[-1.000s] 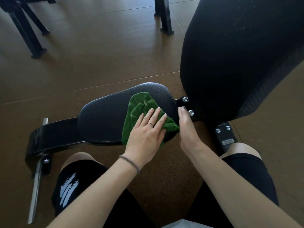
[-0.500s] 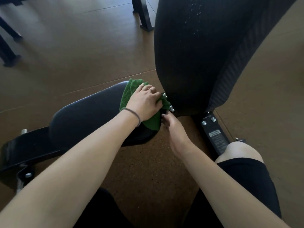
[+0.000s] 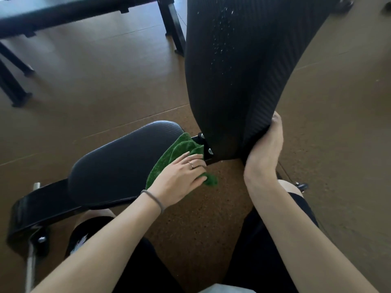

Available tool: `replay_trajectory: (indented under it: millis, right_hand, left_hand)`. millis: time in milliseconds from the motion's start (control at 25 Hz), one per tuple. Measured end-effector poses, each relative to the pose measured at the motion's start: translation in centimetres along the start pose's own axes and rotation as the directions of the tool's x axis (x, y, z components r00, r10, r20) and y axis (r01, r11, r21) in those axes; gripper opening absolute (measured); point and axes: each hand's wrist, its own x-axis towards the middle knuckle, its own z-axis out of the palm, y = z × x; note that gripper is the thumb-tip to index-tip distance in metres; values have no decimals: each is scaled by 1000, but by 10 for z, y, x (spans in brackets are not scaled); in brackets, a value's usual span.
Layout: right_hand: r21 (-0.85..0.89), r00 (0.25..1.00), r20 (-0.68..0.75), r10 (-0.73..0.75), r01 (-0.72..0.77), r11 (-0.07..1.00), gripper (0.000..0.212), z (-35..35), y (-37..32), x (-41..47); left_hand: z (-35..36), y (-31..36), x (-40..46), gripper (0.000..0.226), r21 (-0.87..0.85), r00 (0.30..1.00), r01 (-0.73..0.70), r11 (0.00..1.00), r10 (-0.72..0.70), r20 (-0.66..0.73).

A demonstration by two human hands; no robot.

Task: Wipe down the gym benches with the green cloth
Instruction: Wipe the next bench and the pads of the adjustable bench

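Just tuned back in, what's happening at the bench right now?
A person is wiping an adjustable gym bench. The left hand presses the green cloth flat against the end of the seat pad, next to the hinge bracket. The right hand grips the lower edge of the raised backrest pad, which shows pale speckles higher up.

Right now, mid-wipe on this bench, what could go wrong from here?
The left hand presses the green cloth beside the hinge bolts; cloth or fingers could snag or get pinched there if the backrest shifts. The right hand grips the backrest's lower edge, close to that joint. White specks higher on the backrest could be missed.
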Motion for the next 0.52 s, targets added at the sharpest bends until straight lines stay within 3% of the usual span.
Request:
replay_trajectory:
  millis: [40, 80, 120, 160, 200, 240, 280, 320, 360, 520]
  right_hand:
    - [17, 1000, 1, 1, -1, 1000, 31, 8, -10, -4]
    - [21, 1000, -10, 9, -9, 1000, 32, 13, -16, -8]
    - [6, 1000, -18, 19, -19, 1000, 34, 15, -18, -10]
    - [-3, 1000, -18, 22, -22, 1000, 37, 15, -16, -9]
    - [-12, 999, -22, 25, -25, 1000, 40, 13, -14, -9]
    - [-21, 1000, -20, 14, -14, 1000, 42, 11, -12, -7]
    - [-33, 1000, -4, 2, -2, 999, 44, 11, -13, -7]
    - [-45, 1000, 17, -15, 16, 999, 47, 9, -13, -8]
    - [-66, 999, 45, -30, 33, 997, 48, 8, -17, -11]
    - [-37, 972, 81, -219, 223, 974, 39, 8, -54, -10]
  left_hand:
    - [-2, 4, 7, 40, -243, 981, 153, 958, -176, -77]
    - [-9, 12, 14, 36, -550, 901, 291, 783, -418, -117]
    - [-20, 22, 23, 34, -820, 766, 311, 480, -638, -83]
    - [-36, 32, 33, 37, -962, 636, 212, 170, -772, 4]
    - [-50, 41, 40, 42, -995, 553, 62, -82, -827, 103]
    - [-64, 48, 48, 44, -966, 512, -72, -247, -841, 176]
    - [-77, 53, 58, 46, -933, 503, -169, -319, -842, 197]
    - [-88, 60, 67, 49, -917, 517, -234, -324, -840, 165]
    - [-97, 70, 76, 53, -929, 528, -259, -265, -844, 94]
    - [-106, 113, 104, 54, -965, 543, -161, 209, -797, -263]
